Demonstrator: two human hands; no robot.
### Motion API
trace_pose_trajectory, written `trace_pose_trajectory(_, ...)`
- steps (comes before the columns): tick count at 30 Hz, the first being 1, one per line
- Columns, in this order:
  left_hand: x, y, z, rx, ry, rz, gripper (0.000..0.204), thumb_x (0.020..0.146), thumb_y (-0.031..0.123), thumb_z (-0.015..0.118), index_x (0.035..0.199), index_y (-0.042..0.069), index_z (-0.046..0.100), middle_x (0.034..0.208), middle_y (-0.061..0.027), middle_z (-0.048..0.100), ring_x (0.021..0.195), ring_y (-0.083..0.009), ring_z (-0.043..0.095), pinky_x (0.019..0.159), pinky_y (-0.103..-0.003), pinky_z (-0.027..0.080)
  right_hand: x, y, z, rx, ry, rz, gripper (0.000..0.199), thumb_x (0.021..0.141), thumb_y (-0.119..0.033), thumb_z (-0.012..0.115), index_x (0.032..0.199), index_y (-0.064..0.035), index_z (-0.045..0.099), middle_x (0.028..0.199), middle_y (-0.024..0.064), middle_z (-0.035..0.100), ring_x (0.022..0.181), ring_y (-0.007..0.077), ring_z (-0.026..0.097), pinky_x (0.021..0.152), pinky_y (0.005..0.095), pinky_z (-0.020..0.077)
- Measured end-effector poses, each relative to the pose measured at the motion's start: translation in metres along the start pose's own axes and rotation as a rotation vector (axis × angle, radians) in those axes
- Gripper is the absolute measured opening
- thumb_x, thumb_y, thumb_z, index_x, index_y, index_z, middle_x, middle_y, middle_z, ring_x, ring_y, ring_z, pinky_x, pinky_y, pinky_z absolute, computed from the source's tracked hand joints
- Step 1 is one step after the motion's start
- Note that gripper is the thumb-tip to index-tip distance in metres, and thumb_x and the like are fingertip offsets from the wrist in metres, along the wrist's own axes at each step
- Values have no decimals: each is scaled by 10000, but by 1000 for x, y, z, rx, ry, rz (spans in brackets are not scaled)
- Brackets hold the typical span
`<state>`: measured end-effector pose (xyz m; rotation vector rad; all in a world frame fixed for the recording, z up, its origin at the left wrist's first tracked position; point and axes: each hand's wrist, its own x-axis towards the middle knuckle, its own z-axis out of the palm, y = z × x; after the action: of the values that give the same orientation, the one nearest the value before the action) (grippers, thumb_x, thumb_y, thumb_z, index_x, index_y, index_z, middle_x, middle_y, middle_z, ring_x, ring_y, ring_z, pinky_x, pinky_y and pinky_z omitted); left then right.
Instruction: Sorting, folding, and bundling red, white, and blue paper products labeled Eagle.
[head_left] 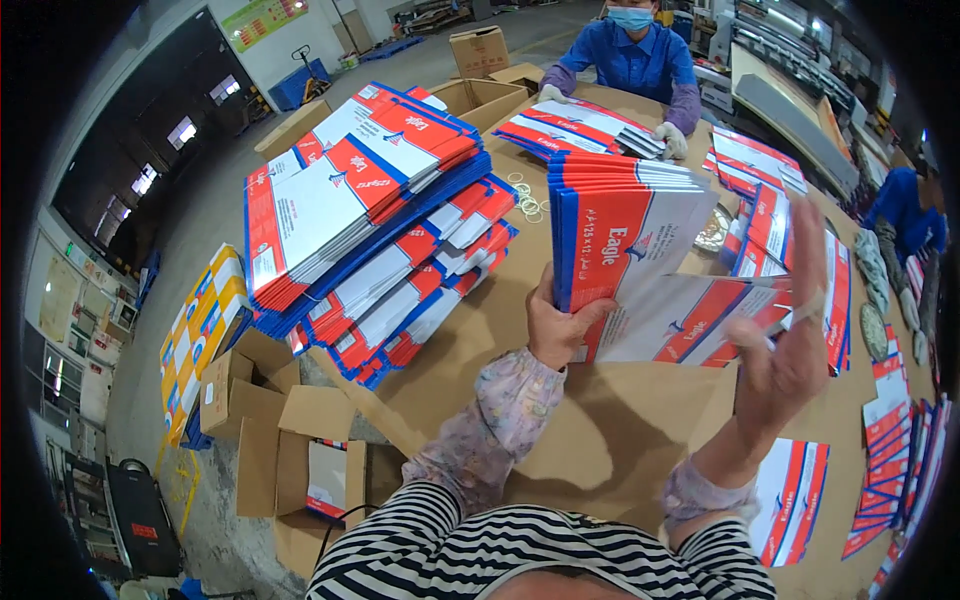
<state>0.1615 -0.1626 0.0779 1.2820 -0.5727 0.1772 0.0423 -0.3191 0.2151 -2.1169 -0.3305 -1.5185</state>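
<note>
Cardboard-covered table (600, 440), left hand (556, 330) fingers clamped around upright envelope bundle (620, 235), right hand (785, 360) open beside it.

Single view only: head-worn fisheye, left of a side-by-side pair. It looks steeply down and forward from above the person's chest; the striped shirt (520, 560) fills the lower edge. Both forearms enter from below, very near the lens. The desk (590, 430) lies close under it and runs away toward the top, where a co-worker (630, 60) faces the camera from the far side. Floor (200, 230) shows at left. Straight edges bow near the dark round rim. No second view to compare.
</note>
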Motion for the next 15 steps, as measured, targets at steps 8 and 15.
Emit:
trace_pose_trajectory(8,-4,-1,8,-109,36,-35,519,672,112,822,1079,-3,521,952,-87,652,840,-128,610,768,-292,497,85,-23,65,-151,-732,-230,699,679,-255,738,1287,-24,482,1096,146,596,1030,305,550,829,383,444)
trace_pose_trajectory(15,19,45,-16,176,-88,181,641,702,212,811,1193,21,447,1047,-93,584,969,-156,557,852,-324,458,77,-20,73,-227,-618,-256,462,714,-305,710,1063,-26,592,840,117,597,802,283,602,684,377,467)
